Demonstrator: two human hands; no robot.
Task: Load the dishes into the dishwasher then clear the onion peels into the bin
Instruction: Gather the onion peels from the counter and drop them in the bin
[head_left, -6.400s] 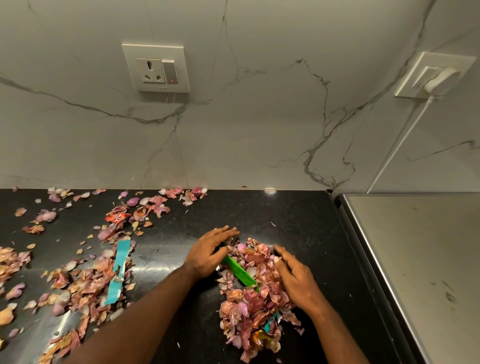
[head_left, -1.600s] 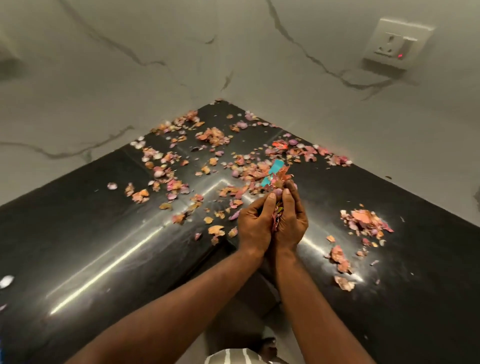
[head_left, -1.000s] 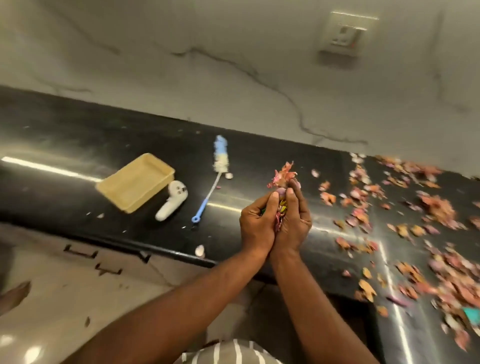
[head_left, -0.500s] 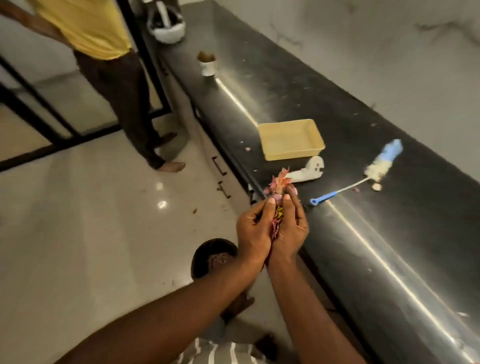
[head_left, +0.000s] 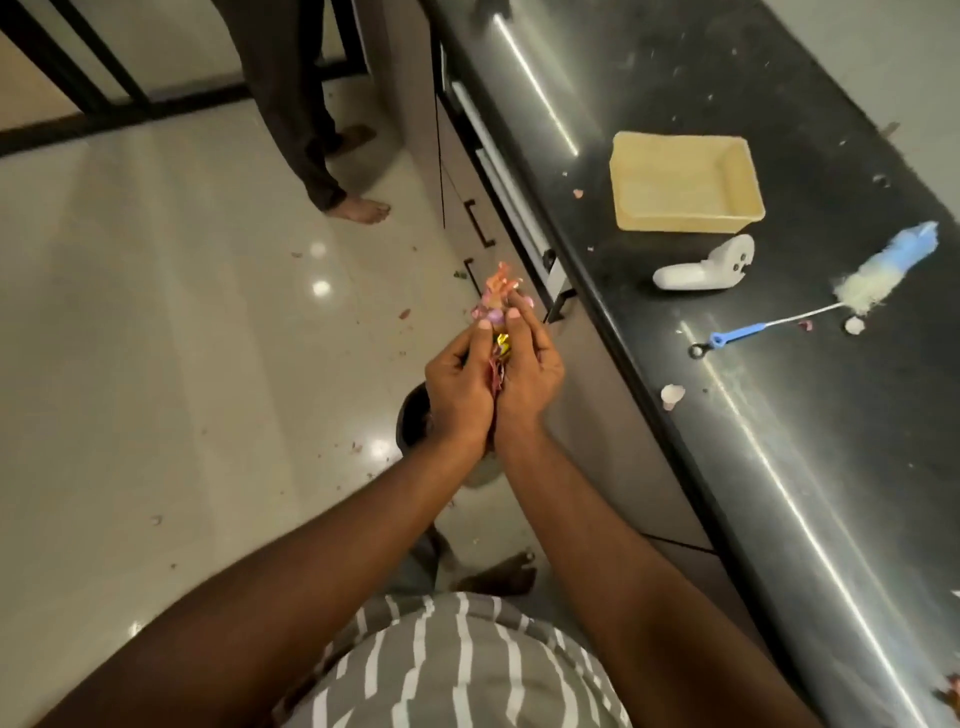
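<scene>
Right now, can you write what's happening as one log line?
step: carry peels to bin | left hand + right hand: cupped on peels | bin: below hands | peels: not dropped

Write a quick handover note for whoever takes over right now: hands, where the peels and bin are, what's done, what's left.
Left hand and right hand: pressed together, clamping a bunch of onion peels.
Bin: on the floor below the hands, mostly hidden by them.
Done: this handful is gathered and carried over the bin.
Left: drop it in. A few scraps lie on the counter and on the floor. No dishwasher or dishes in view, so loading cannot be judged.
</scene>
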